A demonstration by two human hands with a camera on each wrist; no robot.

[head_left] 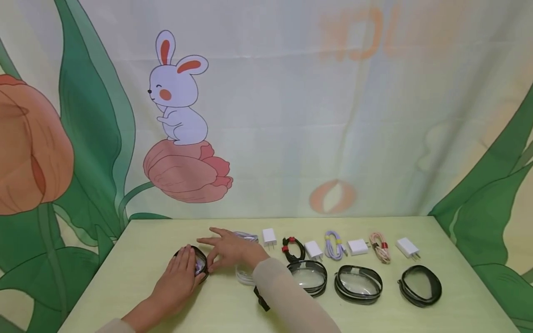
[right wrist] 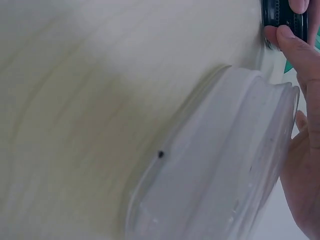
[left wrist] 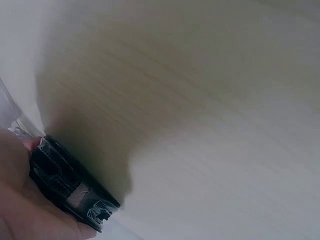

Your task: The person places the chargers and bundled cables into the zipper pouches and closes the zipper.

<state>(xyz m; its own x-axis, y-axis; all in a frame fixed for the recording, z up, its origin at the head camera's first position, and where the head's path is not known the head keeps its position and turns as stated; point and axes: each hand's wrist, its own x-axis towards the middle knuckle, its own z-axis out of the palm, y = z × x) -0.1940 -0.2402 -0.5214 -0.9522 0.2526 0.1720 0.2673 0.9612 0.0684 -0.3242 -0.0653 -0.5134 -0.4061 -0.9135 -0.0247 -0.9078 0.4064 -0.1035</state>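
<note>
A small round clear pouch with a black rim [head_left: 202, 261] lies on the left part of the table, something purplish inside it. My left hand [head_left: 176, 273] spreads over it and holds it; the left wrist view shows fingers and thumb at opposite ends of the pouch's dark side wall [left wrist: 75, 185]. From the right, my right hand [head_left: 233, 247] reaches to the rim, thumb and a finger pinching at its edge, other fingers spread out. In the right wrist view those fingertips meet against the black pouch [right wrist: 280, 15]; what lies between them is hidden.
Three more black-rimmed clear pouches [head_left: 359, 283] stand to the right. Behind them are white charger plugs [head_left: 269, 237] and coiled cables [head_left: 333, 245]. A clear-walled container [right wrist: 210, 165] sits under the right wrist. A printed curtain [head_left: 270, 115] hangs behind the table.
</note>
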